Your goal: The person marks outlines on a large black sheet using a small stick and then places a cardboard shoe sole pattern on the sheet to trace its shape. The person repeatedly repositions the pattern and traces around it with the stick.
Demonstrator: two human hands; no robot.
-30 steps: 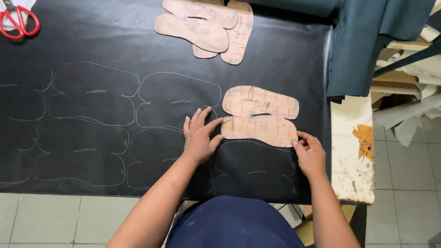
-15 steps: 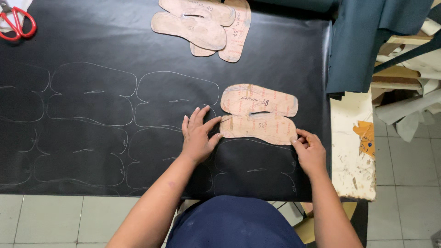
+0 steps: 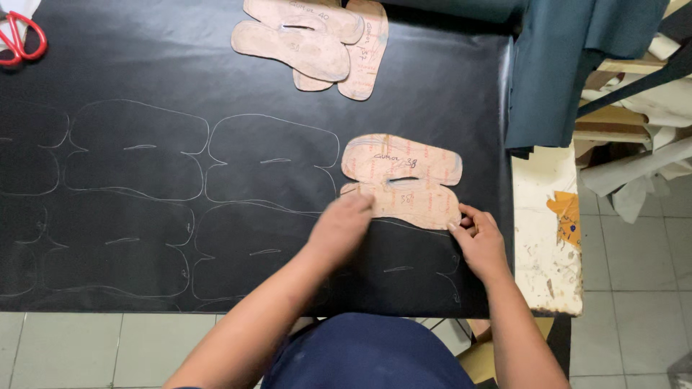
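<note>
A tan cardboard pattern (image 3: 401, 180) with a slit in its middle lies flat on a black sheet of material (image 3: 216, 65). My left hand (image 3: 342, 227) rests on the pattern's lower left edge, blurred, with the fingers bent. My right hand (image 3: 479, 241) touches the pattern's lower right corner with its fingertips. Neither hand lifts the pattern. Chalk outlines of the same shape (image 3: 270, 162) cover the sheet to the left.
A stack of similar cardboard patterns (image 3: 310, 39) lies at the far edge. Red-handled scissors (image 3: 21, 39) sit at the far left corner. Dark green fabric (image 3: 569, 65) hangs at the right, beside a paint-stained white table edge (image 3: 548, 238).
My left hand has drawn its spread fingers together and shifted slightly right along the pattern's lower edge. The pattern and my right hand stay about where they were.
</note>
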